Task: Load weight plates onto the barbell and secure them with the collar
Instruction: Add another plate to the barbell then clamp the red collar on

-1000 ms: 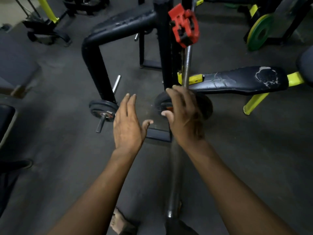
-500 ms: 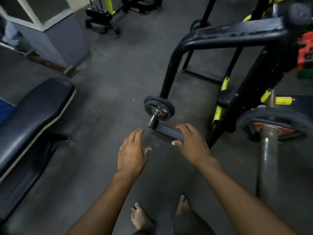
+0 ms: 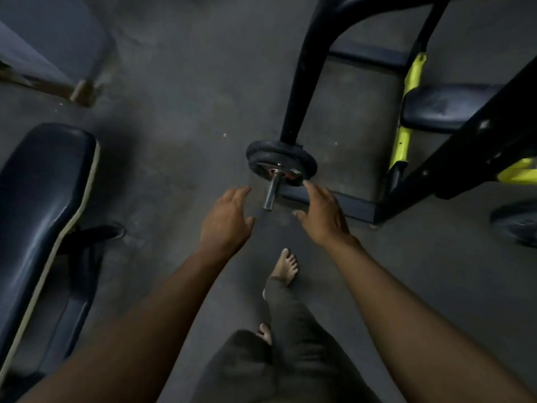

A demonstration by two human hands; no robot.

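Gym floor (image 3: pixel 180 117); plates (image 3: pixel 281 162) beyond hands.

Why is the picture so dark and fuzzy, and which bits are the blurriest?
Head view: the gym is dimly lit, so colours look grey; the plates on the peg are fairly clear, both open hands, left hand and right hand, are slightly soft, the plate at the right edge is smeared, and the bench bends from the wide lens.

- A gym
- Padded bench (image 3: pixel 43 205) on the left
- Black and yellow machine frame (image 3: pixel 406 112)
- Weight plates (image 3: pixel 280 161) on a steel peg (image 3: pixel 271 193) above dark flooring
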